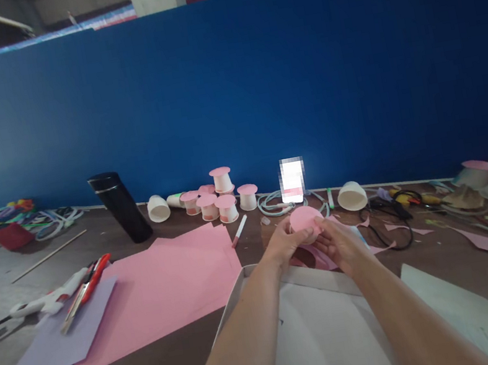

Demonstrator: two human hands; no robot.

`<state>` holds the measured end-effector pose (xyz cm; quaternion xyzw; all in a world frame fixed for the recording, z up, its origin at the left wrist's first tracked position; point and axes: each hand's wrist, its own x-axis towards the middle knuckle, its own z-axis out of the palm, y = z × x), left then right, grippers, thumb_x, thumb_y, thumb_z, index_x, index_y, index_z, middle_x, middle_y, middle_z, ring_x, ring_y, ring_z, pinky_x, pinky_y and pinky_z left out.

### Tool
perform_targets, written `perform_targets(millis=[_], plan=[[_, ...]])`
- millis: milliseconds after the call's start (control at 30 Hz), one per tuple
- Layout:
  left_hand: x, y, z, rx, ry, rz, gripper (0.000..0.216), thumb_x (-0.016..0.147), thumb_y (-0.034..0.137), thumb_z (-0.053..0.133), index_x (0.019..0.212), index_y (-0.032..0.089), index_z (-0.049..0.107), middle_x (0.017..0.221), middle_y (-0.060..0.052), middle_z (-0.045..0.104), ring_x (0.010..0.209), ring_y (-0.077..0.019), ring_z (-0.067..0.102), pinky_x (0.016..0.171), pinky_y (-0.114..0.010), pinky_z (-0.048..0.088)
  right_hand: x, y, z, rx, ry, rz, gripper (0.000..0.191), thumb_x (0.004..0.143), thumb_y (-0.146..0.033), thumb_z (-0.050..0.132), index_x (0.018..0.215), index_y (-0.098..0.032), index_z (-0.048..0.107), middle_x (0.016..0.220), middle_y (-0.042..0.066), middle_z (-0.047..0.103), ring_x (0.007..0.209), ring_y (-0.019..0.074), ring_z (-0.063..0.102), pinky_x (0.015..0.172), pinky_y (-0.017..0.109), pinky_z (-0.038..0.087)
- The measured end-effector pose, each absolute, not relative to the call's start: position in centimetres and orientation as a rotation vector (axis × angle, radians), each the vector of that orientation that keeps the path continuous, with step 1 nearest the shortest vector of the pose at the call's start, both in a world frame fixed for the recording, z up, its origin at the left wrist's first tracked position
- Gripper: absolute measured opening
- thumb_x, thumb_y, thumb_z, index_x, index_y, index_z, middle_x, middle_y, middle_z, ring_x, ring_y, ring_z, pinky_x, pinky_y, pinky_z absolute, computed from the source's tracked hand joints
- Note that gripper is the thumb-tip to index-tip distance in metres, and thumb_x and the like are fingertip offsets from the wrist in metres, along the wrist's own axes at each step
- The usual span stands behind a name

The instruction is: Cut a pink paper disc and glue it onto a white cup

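Both hands are raised over the far edge of a white open box [327, 331]. Between them is a round pink paper disc [306, 219], with a pale cup partly visible beneath it. My left hand [283, 242] is closed around the near left side of this paper cup, thumb at the disc's edge. On the other side my right hand [340, 242] pinches the disc's rim with thumb and fingers. Farther left, several white paper cups [222, 182] topped with similar pink discs stand grouped, one stacked above the others.
Pink sheets [162, 285] lie left of the box, beside a purple sheet [72, 332] bearing a red utility knife [86, 292] and a white glue gun [50, 300]. A black flask [120, 207], a lit phone [292, 180] and a plain cup [351, 196] stand near the blue partition [227, 85].
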<state>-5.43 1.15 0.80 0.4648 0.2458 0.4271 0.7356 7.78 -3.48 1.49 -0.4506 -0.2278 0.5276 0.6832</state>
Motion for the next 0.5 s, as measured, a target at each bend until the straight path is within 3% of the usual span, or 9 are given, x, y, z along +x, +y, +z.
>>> perform_targets(millis=[200,367,500], plan=[[-5.39,1.21,0.74,0.963,0.613,0.924,0.056,0.066,0.038,0.087,0.115,0.017,0.067,0.101,-0.009,0.072,0.096,-0.0238,0.068,0.09,-0.036,0.053,7.79,-3.39,1.44,-1.0,-0.479,1.184,0.029,0.064,-0.027,0.088,0.082,-0.019,0.067,0.075,0.002,0.074,0.063,0.0152,0.07,0.059,0.022,0.061],[-5.1,1.45,0.47,0.946,0.639,0.965,0.047,0.067,0.033,0.085,0.109,0.016,0.069,0.102,-0.008,0.072,0.093,-0.0217,0.068,0.093,-0.036,0.052,7.85,-3.37,1.4,-0.994,-0.481,1.183,0.028,0.068,-0.031,0.085,0.085,-0.02,0.067,0.073,0.001,0.073,0.062,0.0155,0.071,0.059,0.022,0.061],[-5.15,1.57,0.43,0.963,0.633,0.891,0.05,0.066,0.034,0.086,0.109,0.016,0.069,0.093,-0.007,0.072,0.084,-0.0207,0.069,0.083,-0.035,0.054,7.94,-3.33,1.37,-1.036,-0.452,1.16,0.029,0.071,-0.035,0.083,0.089,-0.02,0.068,0.076,0.003,0.075,0.062,0.0168,0.071,0.055,0.023,0.061]])
